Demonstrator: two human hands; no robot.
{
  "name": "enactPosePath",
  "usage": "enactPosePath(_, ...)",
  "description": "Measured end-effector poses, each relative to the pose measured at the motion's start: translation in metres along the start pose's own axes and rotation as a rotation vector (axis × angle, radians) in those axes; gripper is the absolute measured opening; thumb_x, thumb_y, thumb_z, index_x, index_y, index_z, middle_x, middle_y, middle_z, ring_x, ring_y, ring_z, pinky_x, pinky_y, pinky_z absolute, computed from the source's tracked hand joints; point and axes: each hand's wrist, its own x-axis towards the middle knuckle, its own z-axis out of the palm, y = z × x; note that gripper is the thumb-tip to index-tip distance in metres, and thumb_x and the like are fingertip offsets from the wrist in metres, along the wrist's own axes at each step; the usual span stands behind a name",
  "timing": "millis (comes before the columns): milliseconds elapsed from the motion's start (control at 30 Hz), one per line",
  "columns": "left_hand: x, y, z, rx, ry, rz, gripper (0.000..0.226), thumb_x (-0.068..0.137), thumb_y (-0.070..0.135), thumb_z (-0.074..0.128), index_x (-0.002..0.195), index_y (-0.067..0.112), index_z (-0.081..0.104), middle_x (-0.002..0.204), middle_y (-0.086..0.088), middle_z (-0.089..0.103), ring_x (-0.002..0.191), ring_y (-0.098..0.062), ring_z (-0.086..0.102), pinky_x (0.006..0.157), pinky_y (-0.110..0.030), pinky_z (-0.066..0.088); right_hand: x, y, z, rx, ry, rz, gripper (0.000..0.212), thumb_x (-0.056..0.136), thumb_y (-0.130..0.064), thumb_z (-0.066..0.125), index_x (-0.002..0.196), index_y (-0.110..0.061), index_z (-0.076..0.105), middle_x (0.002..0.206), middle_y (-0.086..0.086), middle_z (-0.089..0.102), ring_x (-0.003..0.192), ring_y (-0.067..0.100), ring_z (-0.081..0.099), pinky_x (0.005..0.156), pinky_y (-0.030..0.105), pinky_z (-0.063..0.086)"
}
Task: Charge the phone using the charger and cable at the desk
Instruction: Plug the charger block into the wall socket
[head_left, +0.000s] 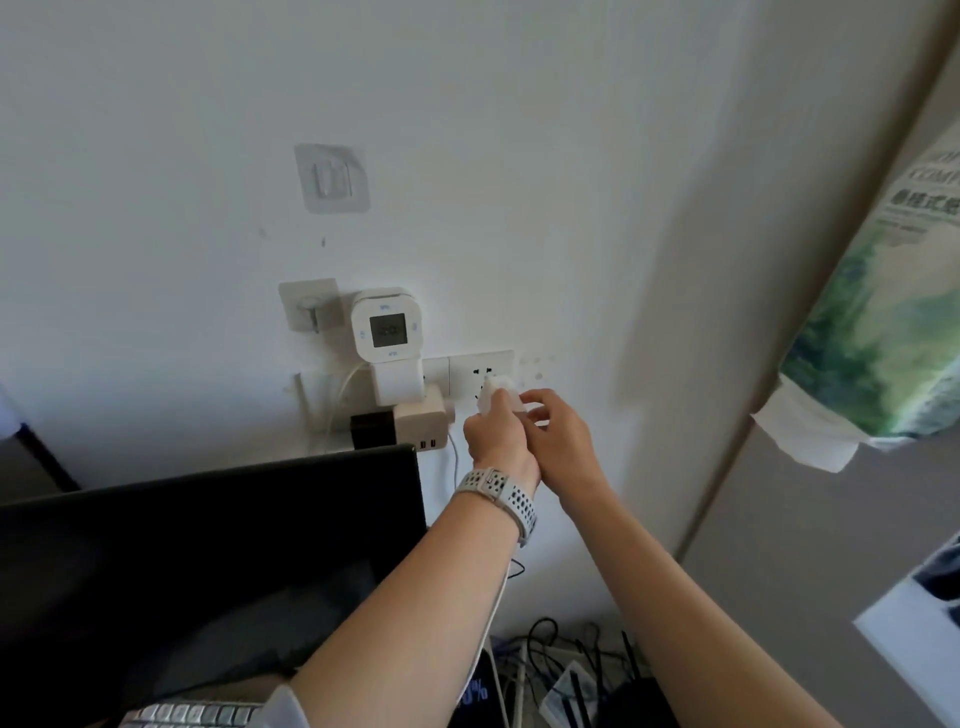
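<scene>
A white charger (500, 391) is pressed against the white wall socket (480, 371), just right of the monitor's top corner. My left hand (497, 436), with a grey watch on the wrist, grips the charger from below. My right hand (558, 441) pinches the charger's right side, and both hands touch it. A white cable (496, 613) hangs down from behind my left wrist. At the bottom, a dark phone screen (475, 693) shows between my forearms; whether the cable reaches it is hidden.
A small white clock (387, 332) sits on an adapter (397, 387) left of the socket, with a beige USB plug block (422, 423) below. A black monitor (208, 561) fills the lower left. Tangled cables (566, 660) lie below. A tissue pack (883, 312) hangs at right.
</scene>
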Motion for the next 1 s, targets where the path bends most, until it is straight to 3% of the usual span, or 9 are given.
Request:
enactPosePath(300,0.035,-0.002,0.012,-0.017,0.024,0.026,0.016,0.079,0.029,0.057,0.075,0.014,0.057,0.074,-0.007,0.067,0.07,-0.03,0.07,0.076,-0.046,0.058,0.029,0.004,0.008,-0.009,-0.025,-0.022,0.015,0.09,-0.024,0.064,0.104,-0.022,0.061,0.086,-0.004,0.063,0.073,0.006,0.06,0.074,0.033,0.054)
enactPosePath(567,0.038,-0.006,0.01,0.043,0.002,0.075,0.021,0.07,0.034,0.054,0.075,0.014,0.056,0.083,-0.01,0.069,0.084,-0.035,0.07,0.084,-0.052,0.055,0.028,0.007,0.009,-0.066,-0.022,-0.042,0.013,0.09,-0.024,0.064,0.101,-0.021,0.061,0.083,-0.008,0.061,0.072,0.008,0.06,0.079,0.041,0.056)
enactPosePath(800,0.043,-0.006,0.006,0.038,0.011,0.06,0.017,0.085,0.029,0.058,0.074,0.017,0.052,0.078,-0.004,0.066,0.085,-0.032,0.07,0.087,-0.048,0.055,0.024,0.0,0.011,-0.126,-0.019,-0.03,0.019,0.091,-0.024,0.061,0.108,-0.016,0.062,0.091,0.001,0.065,0.087,0.023,0.065,0.084,0.048,0.054)
enactPosePath(900,0.044,-0.004,0.008,0.037,0.006,0.04,0.02,0.088,0.029,0.056,0.074,0.016,0.051,0.074,0.0,0.062,0.073,-0.023,0.068,0.079,-0.039,0.056,0.025,-0.003,0.011,-0.17,0.0,-0.047,0.019,0.091,-0.024,0.062,0.107,-0.014,0.064,0.089,0.002,0.066,0.088,0.024,0.065,0.085,0.049,0.053)
enactPosePath(1000,0.044,-0.003,0.009,0.085,-0.004,0.023,0.021,0.091,0.033,0.052,0.086,0.013,0.053,0.077,0.002,0.06,0.068,-0.015,0.061,0.068,-0.031,0.051,0.03,-0.006,0.009,-0.239,0.04,-0.075,0.016,0.089,-0.021,0.063,0.102,-0.013,0.068,0.083,0.004,0.069,0.084,0.025,0.066,0.083,0.047,0.053)
